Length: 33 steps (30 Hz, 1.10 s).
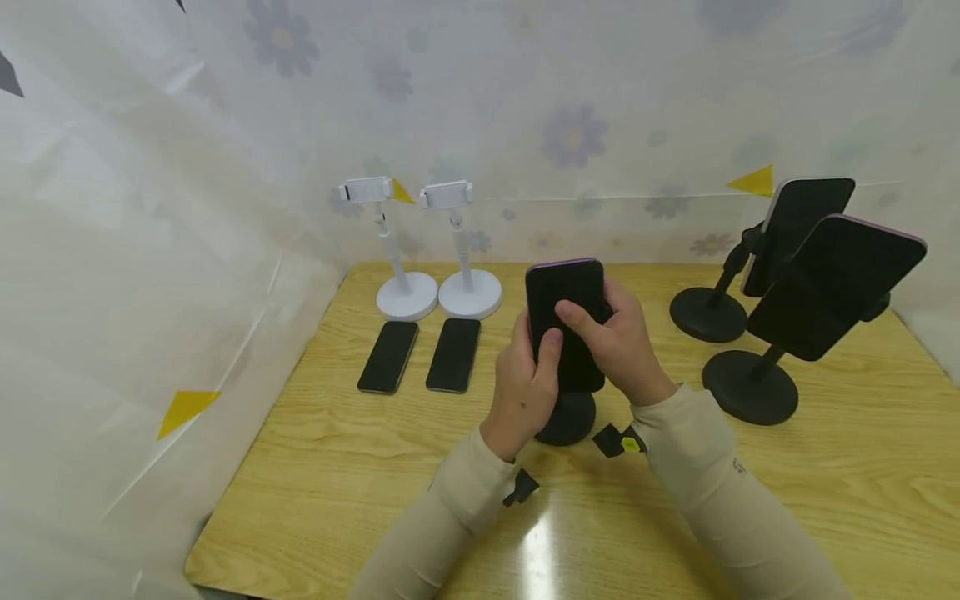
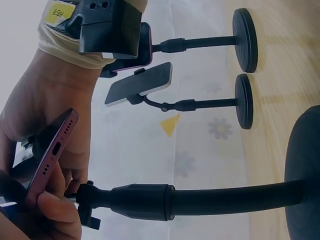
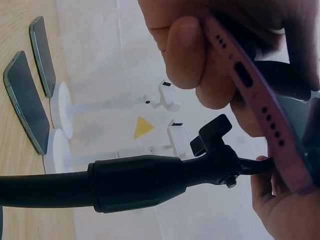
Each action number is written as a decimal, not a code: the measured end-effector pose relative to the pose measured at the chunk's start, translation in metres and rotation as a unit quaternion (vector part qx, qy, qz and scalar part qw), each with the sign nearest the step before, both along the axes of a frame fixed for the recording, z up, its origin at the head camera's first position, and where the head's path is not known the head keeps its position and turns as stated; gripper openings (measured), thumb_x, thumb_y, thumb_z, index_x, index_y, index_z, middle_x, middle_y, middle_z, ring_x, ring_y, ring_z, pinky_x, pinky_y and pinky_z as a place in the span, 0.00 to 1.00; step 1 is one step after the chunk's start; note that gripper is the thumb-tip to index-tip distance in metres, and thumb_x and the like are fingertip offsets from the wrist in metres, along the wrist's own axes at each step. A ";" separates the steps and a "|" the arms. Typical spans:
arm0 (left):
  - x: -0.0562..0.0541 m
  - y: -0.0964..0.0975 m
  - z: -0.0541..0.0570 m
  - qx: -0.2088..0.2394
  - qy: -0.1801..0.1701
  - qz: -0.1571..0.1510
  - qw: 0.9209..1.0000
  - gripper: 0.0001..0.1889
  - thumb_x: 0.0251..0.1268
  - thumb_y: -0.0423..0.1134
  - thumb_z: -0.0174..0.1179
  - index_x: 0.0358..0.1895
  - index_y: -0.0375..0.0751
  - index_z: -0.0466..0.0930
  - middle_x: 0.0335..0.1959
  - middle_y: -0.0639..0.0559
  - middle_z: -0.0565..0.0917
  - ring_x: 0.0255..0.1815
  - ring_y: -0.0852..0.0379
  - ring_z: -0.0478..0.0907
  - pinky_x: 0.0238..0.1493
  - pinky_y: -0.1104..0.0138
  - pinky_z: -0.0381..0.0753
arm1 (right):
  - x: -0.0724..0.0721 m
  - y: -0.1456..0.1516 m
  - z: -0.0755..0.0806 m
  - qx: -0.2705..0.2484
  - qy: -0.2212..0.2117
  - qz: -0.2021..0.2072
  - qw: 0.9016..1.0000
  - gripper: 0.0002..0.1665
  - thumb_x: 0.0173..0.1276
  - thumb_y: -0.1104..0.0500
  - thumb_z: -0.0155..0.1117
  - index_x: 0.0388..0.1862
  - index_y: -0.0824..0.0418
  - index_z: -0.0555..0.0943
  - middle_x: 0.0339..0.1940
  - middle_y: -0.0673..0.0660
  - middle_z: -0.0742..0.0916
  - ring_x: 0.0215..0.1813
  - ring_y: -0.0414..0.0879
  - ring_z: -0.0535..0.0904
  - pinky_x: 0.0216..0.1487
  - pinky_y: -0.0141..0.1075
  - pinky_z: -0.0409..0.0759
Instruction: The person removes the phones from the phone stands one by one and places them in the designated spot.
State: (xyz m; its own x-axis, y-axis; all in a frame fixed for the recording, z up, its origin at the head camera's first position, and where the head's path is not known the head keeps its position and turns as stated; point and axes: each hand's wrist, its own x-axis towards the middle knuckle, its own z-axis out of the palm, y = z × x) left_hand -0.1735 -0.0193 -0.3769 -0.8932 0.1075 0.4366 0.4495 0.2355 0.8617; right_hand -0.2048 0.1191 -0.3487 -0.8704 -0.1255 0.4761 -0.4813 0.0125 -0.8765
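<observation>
Both hands hold a dark-screened smartphone (image 1: 564,287) with a purple-pink edge, at the head of a black phone stand (image 1: 572,421). My left hand (image 1: 522,387) grips its lower left side, thumb on the screen and fingers behind. From the right side my right hand (image 1: 621,342) grips it, the thumb lying across the screen. In the left wrist view the stand's pole (image 2: 230,201) reaches up to the hands. The right wrist view shows the phone's bottom edge (image 3: 260,102) beside a black joint and knob (image 3: 212,132). The phone and hands partly hide the stand's holder.
Two black stands (image 1: 750,387) with phones mounted are on the right. Two white phone stands (image 1: 470,293) are at the back left, with two phones (image 1: 453,356) lying flat before them. A patterned curtain (image 1: 510,108) hangs behind the wooden table (image 1: 322,467).
</observation>
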 end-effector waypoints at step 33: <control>0.008 -0.022 0.008 0.137 0.087 0.049 0.986 0.13 0.75 0.37 0.54 0.53 0.32 0.76 0.44 0.37 0.86 0.39 0.50 0.87 0.38 0.61 0.88 | -0.006 0.021 -0.022 -0.104 0.026 0.119 0.987 0.30 0.82 0.41 0.35 0.59 0.61 0.76 0.53 0.47 0.85 0.56 0.41 0.79 0.60 0.33 0.73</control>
